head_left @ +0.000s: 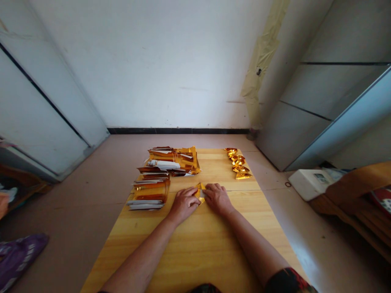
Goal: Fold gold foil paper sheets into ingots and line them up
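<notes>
A small sheet of gold foil paper [200, 186], with a pale patch showing, lies partly folded on the wooden table between my hands. My left hand [184, 204] grips its left side, fingers bent and thumb pressed in. From the right, my right hand [218, 199] holds the other edge with curled fingers. Part of the paper is hidden under the fingertips. Beyond my left hand lie curved stacks of gold foil paper [152, 191] with white backs showing. Several folded shiny gold foil pieces [243, 176] stand in a row at the far right of the table.
The light wooden table [195, 252] has a seam across it. A white wall [171, 69] rises beyond its far edge. To the right are a grey cabinet [293, 122] and a white box [308, 183] on wooden furniture. A purple bag [23, 258] lies at lower left.
</notes>
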`<state>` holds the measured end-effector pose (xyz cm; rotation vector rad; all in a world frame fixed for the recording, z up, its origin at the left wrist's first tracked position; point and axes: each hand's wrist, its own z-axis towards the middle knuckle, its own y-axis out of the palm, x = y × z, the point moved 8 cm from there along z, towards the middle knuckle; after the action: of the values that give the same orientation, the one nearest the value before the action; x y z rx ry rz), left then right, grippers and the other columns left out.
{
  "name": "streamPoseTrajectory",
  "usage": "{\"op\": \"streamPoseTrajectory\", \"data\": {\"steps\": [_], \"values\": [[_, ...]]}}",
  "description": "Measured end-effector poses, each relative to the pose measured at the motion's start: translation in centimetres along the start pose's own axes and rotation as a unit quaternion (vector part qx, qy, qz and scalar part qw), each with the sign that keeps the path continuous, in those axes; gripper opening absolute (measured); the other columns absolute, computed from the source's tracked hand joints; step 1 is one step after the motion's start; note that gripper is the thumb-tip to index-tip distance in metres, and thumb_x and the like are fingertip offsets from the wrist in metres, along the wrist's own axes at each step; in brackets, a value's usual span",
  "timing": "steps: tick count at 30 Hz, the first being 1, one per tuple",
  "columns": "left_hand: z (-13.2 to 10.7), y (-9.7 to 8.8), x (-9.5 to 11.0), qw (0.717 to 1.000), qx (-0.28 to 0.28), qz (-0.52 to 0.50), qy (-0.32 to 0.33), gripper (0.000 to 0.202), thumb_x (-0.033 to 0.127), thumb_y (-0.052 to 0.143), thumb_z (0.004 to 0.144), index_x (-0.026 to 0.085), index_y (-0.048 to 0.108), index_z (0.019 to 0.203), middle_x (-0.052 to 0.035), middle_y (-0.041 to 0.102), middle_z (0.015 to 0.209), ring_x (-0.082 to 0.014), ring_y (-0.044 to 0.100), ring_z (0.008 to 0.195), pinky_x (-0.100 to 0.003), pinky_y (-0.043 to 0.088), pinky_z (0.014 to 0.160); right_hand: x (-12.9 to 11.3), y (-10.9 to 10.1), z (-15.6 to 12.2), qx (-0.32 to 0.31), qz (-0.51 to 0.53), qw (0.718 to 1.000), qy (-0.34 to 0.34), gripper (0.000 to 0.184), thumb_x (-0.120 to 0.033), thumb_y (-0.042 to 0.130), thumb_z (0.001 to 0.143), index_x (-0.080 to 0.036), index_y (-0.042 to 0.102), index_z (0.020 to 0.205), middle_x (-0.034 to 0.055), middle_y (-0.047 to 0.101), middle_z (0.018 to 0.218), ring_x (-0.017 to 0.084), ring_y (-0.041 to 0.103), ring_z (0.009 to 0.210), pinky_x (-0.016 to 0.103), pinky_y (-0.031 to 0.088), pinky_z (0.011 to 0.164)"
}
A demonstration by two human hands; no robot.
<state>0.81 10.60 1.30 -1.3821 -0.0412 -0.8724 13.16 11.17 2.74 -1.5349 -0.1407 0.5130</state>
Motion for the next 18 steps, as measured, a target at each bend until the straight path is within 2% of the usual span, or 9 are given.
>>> {"op": "streamPoseTrajectory", "data": {"steps": [6, 10, 14, 18], "values": [[0.2, 0.1, 0.1, 1.0, -0.023, 0.013, 0.008, 0.015, 0.019, 0.061, 0.078, 0.029, 0.072, 0.08, -0.0017, 0.06, 0.126, -0.0219, 0.05, 0.118, -0.043, 0.036, 0.098, -0.5, 0.0, 0.3, -0.011, -0.024, 0.999, -0.046, 0.027, -0.026, 0.046, 0.091, -0.023, 0.059, 0.115, 0.0051, 0.054, 0.128, 0.02, 0.045, 0.11, 0.032, 0.035, 0.086], [0.2, -0.1, 0.3, 0.998, -0.044, 0.025, 0.021, 0.017, 0.019, 0.06, 0.077, 0.03, 0.07, 0.085, 0.0002, 0.057, 0.129, -0.0219, 0.048, 0.119, -0.043, 0.037, 0.097, -1.3, -0.4, 0.8, -0.034, -0.041, 0.997, -0.062, 0.024, -0.023, 0.045, 0.091, -0.021, 0.061, 0.108, 0.0071, 0.061, 0.113, 0.02, 0.046, 0.105, 0.031, 0.036, 0.085], [-0.2, -0.2, 0.9, 0.998, -0.04, 0.041, 0.03, 0.022, 0.016, 0.06, 0.077, 0.03, 0.069, 0.091, -0.0003, 0.056, 0.13, -0.0223, 0.047, 0.117, -0.042, 0.038, 0.095, -1.6, -0.4, 1.3, -0.055, -0.043, 0.997, -0.022, 0.019, -0.021, 0.047, 0.089, -0.019, 0.064, 0.097, 0.0098, 0.06, 0.104, 0.021, 0.047, 0.101, 0.03, 0.039, 0.083], [-0.6, -0.1, 2.3, 0.997, -0.026, 0.069, 0.027, 0.027, 0.017, 0.059, 0.079, 0.031, 0.068, 0.099, -0.002, 0.054, 0.129, -0.0228, 0.048, 0.111, -0.041, 0.041, 0.092, -1.5, 0.2, 1.8, -0.081, -0.025, 0.996, -0.007, 0.018, -0.023, 0.053, 0.086, -0.017, 0.063, 0.1, 0.0111, 0.056, 0.106, 0.019, 0.05, 0.099, 0.028, 0.04, 0.085]]}}
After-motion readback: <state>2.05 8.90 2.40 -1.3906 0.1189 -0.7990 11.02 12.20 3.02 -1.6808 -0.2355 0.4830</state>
